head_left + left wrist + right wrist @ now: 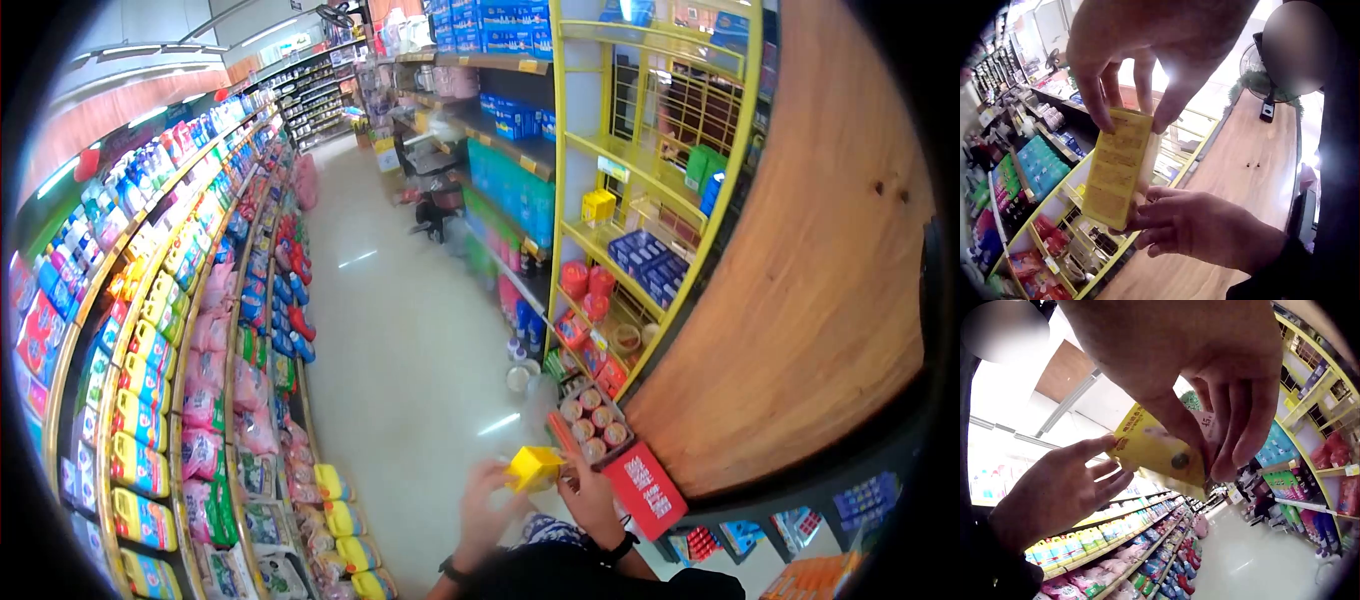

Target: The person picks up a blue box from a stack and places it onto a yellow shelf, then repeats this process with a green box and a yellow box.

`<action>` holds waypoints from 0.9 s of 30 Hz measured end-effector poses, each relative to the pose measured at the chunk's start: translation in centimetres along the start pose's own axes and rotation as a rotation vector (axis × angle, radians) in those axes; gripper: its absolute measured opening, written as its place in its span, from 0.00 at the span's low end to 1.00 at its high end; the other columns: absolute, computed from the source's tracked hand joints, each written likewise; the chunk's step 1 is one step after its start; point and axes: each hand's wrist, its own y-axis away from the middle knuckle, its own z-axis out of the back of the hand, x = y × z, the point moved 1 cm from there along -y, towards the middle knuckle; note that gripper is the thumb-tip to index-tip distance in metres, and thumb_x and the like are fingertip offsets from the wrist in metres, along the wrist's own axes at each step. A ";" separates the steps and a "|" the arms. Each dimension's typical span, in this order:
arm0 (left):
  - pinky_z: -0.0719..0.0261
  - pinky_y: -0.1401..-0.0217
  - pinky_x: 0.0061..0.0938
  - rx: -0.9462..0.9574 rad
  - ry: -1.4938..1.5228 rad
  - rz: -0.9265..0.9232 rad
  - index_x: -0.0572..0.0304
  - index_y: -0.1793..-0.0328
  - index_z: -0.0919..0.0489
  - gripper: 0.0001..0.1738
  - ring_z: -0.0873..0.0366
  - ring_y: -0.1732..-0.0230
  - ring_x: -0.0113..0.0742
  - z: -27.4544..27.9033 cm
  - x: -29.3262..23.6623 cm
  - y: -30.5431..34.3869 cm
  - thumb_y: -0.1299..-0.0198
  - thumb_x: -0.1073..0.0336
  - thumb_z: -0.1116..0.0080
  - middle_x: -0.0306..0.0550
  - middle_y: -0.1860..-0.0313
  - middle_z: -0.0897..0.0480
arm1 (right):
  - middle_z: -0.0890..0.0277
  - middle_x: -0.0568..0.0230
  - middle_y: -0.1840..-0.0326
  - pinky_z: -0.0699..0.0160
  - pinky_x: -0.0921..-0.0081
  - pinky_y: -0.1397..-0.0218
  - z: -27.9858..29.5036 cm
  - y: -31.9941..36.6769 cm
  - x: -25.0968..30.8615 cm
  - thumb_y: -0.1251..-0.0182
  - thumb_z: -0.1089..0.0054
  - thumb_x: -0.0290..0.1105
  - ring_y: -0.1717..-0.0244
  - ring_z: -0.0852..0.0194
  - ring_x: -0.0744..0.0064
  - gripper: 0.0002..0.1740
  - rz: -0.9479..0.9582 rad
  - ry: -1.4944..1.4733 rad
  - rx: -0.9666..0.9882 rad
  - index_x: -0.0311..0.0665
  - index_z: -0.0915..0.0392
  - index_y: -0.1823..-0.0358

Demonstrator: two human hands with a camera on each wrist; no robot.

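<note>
A small yellow box (535,467) is held between both hands in front of the body. My left hand (485,505) pinches one end of it; in the left wrist view that hand (1147,44) has thumb and fingertips on opposite edges of the box (1116,169), whose printed panel shows. My right hand (592,500) grips the other end. In the right wrist view the right hand (1216,375) has its thumb across the box's picture side (1163,450) with the fingers behind, and the left fingertips touch the far corner.
A long shelf of bagged and bottled goods (140,415) runs along the left. On the right stand a yellow wire rack (655,150), a wooden counter (790,300), a tray of round tubs (595,420) and a red box (648,488). The aisle floor (380,330) lies between.
</note>
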 end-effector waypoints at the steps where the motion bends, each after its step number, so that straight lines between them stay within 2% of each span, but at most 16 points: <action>1: 0.16 0.34 0.42 0.010 -0.016 0.015 0.62 0.51 0.13 0.19 0.14 0.39 0.52 -0.1 1.0 -1.8 0.47 0.74 0.16 0.55 0.43 0.13 | 0.07 0.53 0.58 0.10 0.61 0.60 -0.9 -1.9 -0.2 0.26 0.32 0.30 0.65 0.07 0.56 0.27 0.013 -0.005 0.005 0.41 0.25 0.27; 4: 0.17 0.32 0.43 0.024 -0.071 0.001 0.58 0.50 0.13 0.17 0.14 0.38 0.55 0.3 3.6 -7.3 0.44 0.71 0.19 0.54 0.41 0.12 | 0.08 0.52 0.58 0.11 0.56 0.60 -3.1 -8.4 0.1 0.26 0.32 0.33 0.64 0.07 0.52 0.30 0.115 0.106 0.054 0.44 0.28 0.25; 6: 0.17 0.32 0.42 -0.011 -0.122 -0.001 0.61 0.50 0.13 0.17 0.14 0.38 0.54 0.5 5.0 -12.0 0.45 0.75 0.19 0.54 0.40 0.12 | 0.08 0.52 0.59 0.12 0.52 0.60 -4.2 -14.0 0.9 0.26 0.32 0.36 0.64 0.08 0.48 0.33 0.208 0.221 0.065 0.47 0.31 0.22; 7: 0.17 0.32 0.41 -0.014 -0.141 0.020 0.62 0.50 0.13 0.17 0.14 0.38 0.53 0.4 5.4 -13.2 0.45 0.76 0.20 0.54 0.40 0.12 | 0.09 0.52 0.62 0.15 0.48 0.63 -4.5 -16.6 1.8 0.25 0.33 0.40 0.65 0.09 0.45 0.36 0.299 0.255 0.103 0.47 0.35 0.19; 10: 0.17 0.31 0.42 -0.004 -0.149 0.059 0.61 0.50 0.14 0.17 0.14 0.37 0.53 0.3 8.0 -18.9 0.45 0.77 0.21 0.53 0.40 0.12 | 0.12 0.47 0.59 0.15 0.50 0.52 -4.0 -23.3 5.1 0.25 0.32 0.43 0.58 0.12 0.39 0.32 0.175 0.470 0.331 0.40 0.26 0.24; 11: 0.17 0.31 0.42 0.004 -0.167 0.018 0.61 0.50 0.14 0.16 0.14 0.37 0.53 0.1 8.9 -21.0 0.45 0.78 0.22 0.53 0.40 0.12 | 0.12 0.46 0.58 0.17 0.45 0.52 -4.2 -25.4 5.3 0.25 0.32 0.45 0.57 0.13 0.37 0.33 0.132 0.472 0.362 0.38 0.26 0.25; 14: 0.18 0.31 0.42 0.092 -0.142 -0.054 0.61 0.51 0.13 0.16 0.14 0.37 0.54 -0.9 11.5 -26.5 0.45 0.77 0.23 0.53 0.40 0.12 | 0.13 0.44 0.48 0.14 0.47 0.48 -5.3 -29.5 2.6 0.25 0.31 0.45 0.52 0.12 0.39 0.35 0.117 0.385 0.308 0.38 0.28 0.23; 17: 0.18 0.32 0.42 0.176 -0.154 -0.114 0.61 0.51 0.14 0.17 0.14 0.37 0.54 -2.9 14.0 -30.8 0.46 0.77 0.22 0.53 0.40 0.12 | 0.18 0.41 0.35 0.12 0.51 0.43 -5.3 -31.5 1.4 0.25 0.30 0.45 0.44 0.12 0.41 0.39 0.162 0.266 0.074 0.39 0.32 0.18; 18: 0.18 0.32 0.43 0.218 -0.101 -0.131 0.61 0.51 0.14 0.17 0.14 0.37 0.54 -4.0 14.9 -32.5 0.46 0.76 0.22 0.53 0.40 0.12 | 0.25 0.40 0.25 0.12 0.54 0.40 -5.1 -32.4 0.6 0.25 0.30 0.45 0.37 0.15 0.43 0.42 0.088 0.192 0.095 0.41 0.36 0.15; 20: 0.18 0.32 0.43 0.323 0.003 -0.138 0.61 0.50 0.14 0.17 0.14 0.37 0.54 -6.0 15.9 -35.5 0.46 0.76 0.22 0.52 0.40 0.12 | 0.19 0.41 0.33 0.12 0.53 0.44 -4.5 -34.1 -0.3 0.27 0.28 0.45 0.43 0.12 0.42 0.44 0.023 0.136 -0.016 0.42 0.36 0.15; 24: 0.19 0.30 0.45 0.588 0.128 -0.163 0.57 0.47 0.12 0.16 0.16 0.35 0.55 -10.6 17.8 -42.3 0.41 0.72 0.22 0.52 0.37 0.13 | 0.13 0.43 0.44 0.11 0.53 0.51 -4.1 -38.6 -3.9 0.31 0.23 0.45 0.52 0.10 0.41 0.47 -0.157 0.215 -0.137 0.44 0.36 0.15; 26: 0.20 0.27 0.46 0.680 0.159 -0.246 0.58 0.42 0.14 0.19 0.17 0.31 0.56 -12.8 19.9 -45.8 0.39 0.73 0.24 0.55 0.32 0.16 | 0.12 0.43 0.48 0.12 0.52 0.54 -3.4 -41.6 -4.7 0.33 0.22 0.45 0.54 0.09 0.41 0.47 -0.228 0.252 -0.200 0.44 0.34 0.16; 27: 0.20 0.26 0.46 0.702 0.190 -0.269 0.58 0.41 0.15 0.20 0.18 0.30 0.57 -14.0 20.2 -48.0 0.39 0.74 0.24 0.56 0.31 0.17 | 0.11 0.43 0.50 0.12 0.51 0.56 -3.4 -43.2 -5.2 0.35 0.21 0.43 0.55 0.09 0.41 0.44 -0.180 0.270 -0.315 0.45 0.31 0.19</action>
